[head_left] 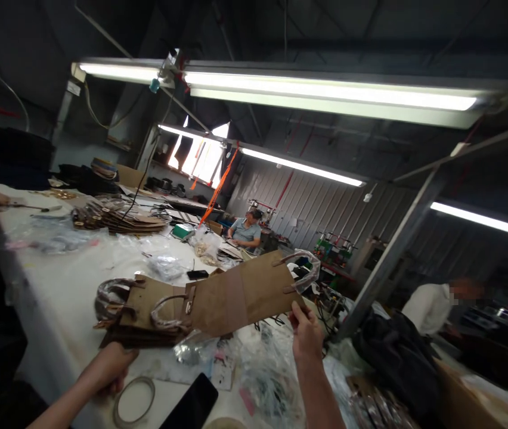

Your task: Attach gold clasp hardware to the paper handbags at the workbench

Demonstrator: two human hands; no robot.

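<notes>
The left hand [111, 364] is curled beside a tape roll [152, 394]; its hold cannot be told. Over the white worktop [73, 280], a brown bag [260, 292] is pinched by the right hand [306, 333]. Beyond, a person [245, 231] and ribbed wall [312, 208] are seen under tubes [301, 167].

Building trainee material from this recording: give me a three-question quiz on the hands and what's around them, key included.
1. Which hand holds the long brown panel?
2. True or false: a flat black slab lies to the right of the ring-shaped roll.
3. Which is closest to the left hand?
A) the green box
B) the ring-shaped roll
C) the orange strip

Key: 1. The right hand, at its edge. 2. True. 3. B.
</notes>
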